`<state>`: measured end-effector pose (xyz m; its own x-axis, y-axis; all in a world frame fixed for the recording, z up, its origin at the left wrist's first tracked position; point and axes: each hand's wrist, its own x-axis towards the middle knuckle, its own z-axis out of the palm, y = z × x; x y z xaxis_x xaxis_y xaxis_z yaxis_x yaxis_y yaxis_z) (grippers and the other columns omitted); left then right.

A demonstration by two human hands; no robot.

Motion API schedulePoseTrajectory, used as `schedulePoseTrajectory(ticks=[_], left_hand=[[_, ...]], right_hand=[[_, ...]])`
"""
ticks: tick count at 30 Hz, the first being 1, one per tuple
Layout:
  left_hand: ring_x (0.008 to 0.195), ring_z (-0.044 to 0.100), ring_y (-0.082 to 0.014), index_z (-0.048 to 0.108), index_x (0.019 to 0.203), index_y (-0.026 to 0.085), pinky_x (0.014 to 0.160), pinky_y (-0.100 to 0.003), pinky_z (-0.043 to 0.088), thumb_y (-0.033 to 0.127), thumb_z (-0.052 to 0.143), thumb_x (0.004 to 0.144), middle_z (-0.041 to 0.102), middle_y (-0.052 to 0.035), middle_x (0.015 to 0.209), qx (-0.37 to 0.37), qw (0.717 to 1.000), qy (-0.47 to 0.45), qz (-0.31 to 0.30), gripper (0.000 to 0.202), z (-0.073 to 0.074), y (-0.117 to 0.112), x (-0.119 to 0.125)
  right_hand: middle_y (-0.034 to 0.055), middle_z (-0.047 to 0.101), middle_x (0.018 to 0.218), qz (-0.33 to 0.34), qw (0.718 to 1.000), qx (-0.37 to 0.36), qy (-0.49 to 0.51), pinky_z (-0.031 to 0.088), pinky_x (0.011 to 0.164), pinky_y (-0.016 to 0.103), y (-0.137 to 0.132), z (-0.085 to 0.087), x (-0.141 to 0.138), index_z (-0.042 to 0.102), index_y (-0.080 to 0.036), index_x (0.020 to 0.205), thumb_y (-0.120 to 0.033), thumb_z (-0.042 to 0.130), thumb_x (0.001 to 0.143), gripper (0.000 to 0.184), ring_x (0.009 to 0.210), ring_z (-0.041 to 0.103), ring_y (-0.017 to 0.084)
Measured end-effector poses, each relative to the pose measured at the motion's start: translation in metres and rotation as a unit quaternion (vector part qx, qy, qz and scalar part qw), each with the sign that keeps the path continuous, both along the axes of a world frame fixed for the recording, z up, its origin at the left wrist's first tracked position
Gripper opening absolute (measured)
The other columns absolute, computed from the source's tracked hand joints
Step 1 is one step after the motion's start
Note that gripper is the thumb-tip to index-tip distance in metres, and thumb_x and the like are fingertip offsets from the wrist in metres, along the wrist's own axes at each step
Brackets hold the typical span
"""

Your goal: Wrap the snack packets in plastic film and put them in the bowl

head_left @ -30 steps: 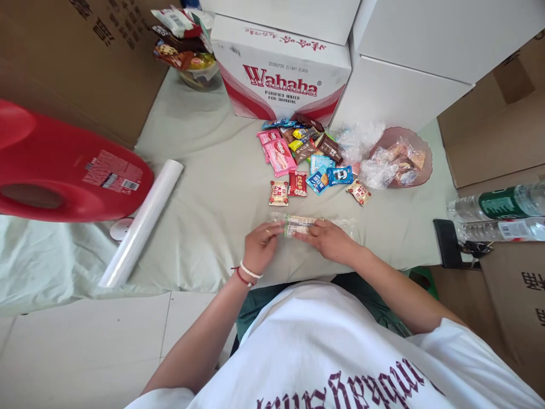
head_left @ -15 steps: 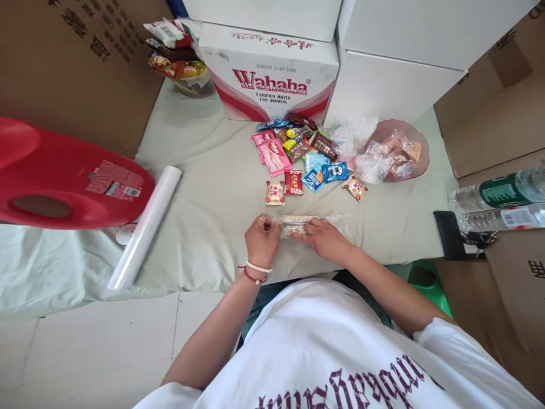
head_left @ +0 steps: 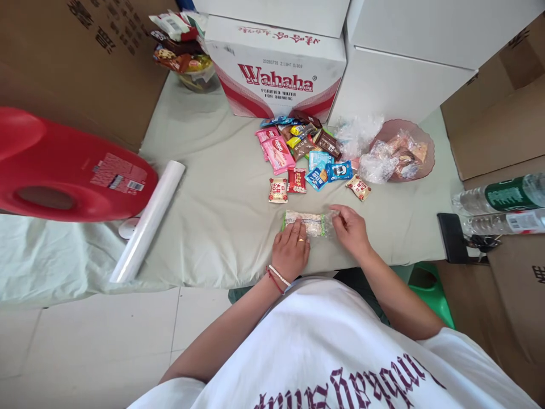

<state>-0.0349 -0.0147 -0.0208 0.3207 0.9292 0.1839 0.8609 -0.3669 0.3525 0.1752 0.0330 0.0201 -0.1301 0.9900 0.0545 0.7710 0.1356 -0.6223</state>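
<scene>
A snack bar wrapped in clear film (head_left: pixel 310 222) lies on the pale green cloth (head_left: pixel 213 187) near the table's front edge. My left hand (head_left: pixel 292 247) lies flat on its left half, fingers stretched out and pressing down. My right hand (head_left: pixel 349 229) is at the packet's right end, fingers curled onto the loose film there. Beyond them sits a spread of small wrapped snacks (head_left: pixel 304 153), with two red-and-white ones (head_left: pixel 287 186) nearest the packet.
A roll of clear film (head_left: pixel 148 220) lies at the left beside a red plastic tub (head_left: pixel 63 170). A Wahaha carton (head_left: pixel 279 74) and white boxes stand behind. A pink bowl (head_left: pixel 419 142) of wrapped snacks is at the right, with water bottles (head_left: pixel 500 207).
The packet has gone from held between both hands to lying on the cloth. My left hand opened and now presses flat on it; my right hand shifted to its right end.
</scene>
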Motion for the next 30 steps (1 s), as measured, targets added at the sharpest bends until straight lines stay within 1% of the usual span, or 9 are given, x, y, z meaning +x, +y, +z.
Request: schedulePoseTrajectory(ticks=[2, 5, 10, 15, 18, 21, 23, 27, 30], left_hand=[[0.141, 0.057, -0.0306, 0.054, 0.152, 0.015, 0.105, -0.047, 0.047, 0.029, 0.045, 0.103, 0.052, -0.0170, 0.160, -0.001, 1.000, 0.014, -0.004, 0.052, -0.001, -0.002, 0.000], [0.142, 0.056, -0.0303, 0.054, 0.152, 0.013, 0.106, -0.046, 0.047, 0.026, 0.045, 0.102, 0.050, -0.0171, 0.161, 0.007, 1.000, 0.021, -0.006, 0.052, -0.002, -0.002, 0.001], [0.142, 0.055, -0.0301, 0.053, 0.152, 0.013, 0.107, -0.046, 0.046, 0.025, 0.046, 0.101, 0.049, -0.0165, 0.162, 0.008, 1.000, 0.021, -0.009, 0.053, -0.003, -0.002, 0.002], [0.140, 0.056, -0.0296, 0.055, 0.150, 0.013, 0.106, -0.045, 0.047, 0.024, 0.045, 0.101, 0.050, -0.0155, 0.161, 0.016, 1.000, 0.024, -0.006, 0.051, -0.003, -0.002, 0.001], [0.142, 0.055, -0.0295, 0.053, 0.152, 0.013, 0.107, -0.045, 0.047, 0.024, 0.045, 0.101, 0.049, -0.0162, 0.162, 0.007, 1.000, 0.024, -0.011, 0.052, -0.003, -0.003, 0.001], [0.143, 0.054, -0.0297, 0.053, 0.153, 0.013, 0.109, -0.045, 0.046, 0.022, 0.045, 0.101, 0.048, -0.0164, 0.162, 0.006, 0.999, 0.025, -0.020, 0.053, -0.002, -0.002, 0.000], [0.143, 0.054, -0.0303, 0.052, 0.153, 0.014, 0.109, -0.046, 0.046, 0.022, 0.045, 0.101, 0.048, -0.0164, 0.163, 0.001, 1.000, 0.020, -0.022, 0.054, -0.003, -0.002, 0.000], [0.143, 0.054, -0.0315, 0.049, 0.156, 0.016, 0.108, -0.048, 0.046, 0.022, 0.047, 0.100, 0.049, -0.0161, 0.162, -0.013, 1.000, 0.008, -0.018, 0.057, -0.004, -0.001, 0.000], [0.142, 0.055, -0.0315, 0.052, 0.154, 0.016, 0.107, -0.048, 0.047, 0.022, 0.047, 0.100, 0.050, -0.0152, 0.162, -0.006, 1.000, 0.011, -0.018, 0.055, -0.005, -0.001, 0.001]], right_hand=[[0.0143, 0.063, 0.106, -0.085, 0.994, 0.000, -0.069, 0.049, 0.096, 0.048, -0.002, -0.009, 0.006, 0.069, -0.018, 0.127, -0.046, 0.056, 0.100, 0.041, 0.103, 0.056, 0.032], [0.0167, 0.060, 0.116, -0.094, 0.991, -0.038, -0.093, 0.045, 0.104, 0.056, -0.007, -0.021, 0.013, 0.072, -0.020, 0.103, -0.047, 0.070, 0.089, 0.030, 0.118, 0.049, 0.037], [0.0156, 0.053, 0.137, -0.101, 0.990, -0.057, 0.084, 0.052, 0.098, 0.047, -0.012, -0.013, 0.019, 0.065, -0.022, 0.091, -0.032, 0.066, 0.083, 0.013, 0.122, 0.056, 0.029], [0.0085, 0.071, 0.110, -0.035, 0.973, -0.119, 0.194, 0.050, 0.099, 0.042, -0.012, 0.006, 0.049, 0.070, -0.022, 0.076, -0.032, 0.059, 0.083, 0.016, 0.107, 0.066, 0.024], [0.0065, 0.073, 0.090, -0.137, 0.955, -0.182, 0.189, 0.053, 0.088, 0.040, -0.015, 0.006, 0.078, 0.062, -0.022, 0.066, -0.037, 0.061, 0.076, 0.018, 0.088, 0.067, 0.023], [0.0060, 0.073, 0.089, -0.280, 0.919, -0.187, 0.207, 0.056, 0.075, 0.036, -0.015, 0.002, 0.087, 0.060, -0.024, 0.077, -0.048, 0.065, 0.076, 0.025, 0.081, 0.067, 0.022], [0.0064, 0.073, 0.092, -0.321, 0.903, -0.179, 0.220, 0.057, 0.072, 0.034, -0.009, 0.000, 0.079, 0.063, -0.025, 0.095, -0.062, 0.059, 0.083, 0.039, 0.087, 0.069, 0.023], [0.0115, 0.071, 0.112, -0.290, 0.931, -0.157, 0.156, 0.057, 0.076, 0.035, 0.016, -0.004, 0.049, 0.071, -0.024, 0.106, -0.076, 0.035, 0.094, 0.064, 0.109, 0.067, 0.028], [0.0113, 0.071, 0.113, -0.222, 0.964, -0.130, 0.062, 0.054, 0.092, 0.039, 0.033, -0.006, 0.033, 0.074, -0.023, 0.102, -0.072, 0.041, 0.096, 0.059, 0.115, 0.063, 0.028]])
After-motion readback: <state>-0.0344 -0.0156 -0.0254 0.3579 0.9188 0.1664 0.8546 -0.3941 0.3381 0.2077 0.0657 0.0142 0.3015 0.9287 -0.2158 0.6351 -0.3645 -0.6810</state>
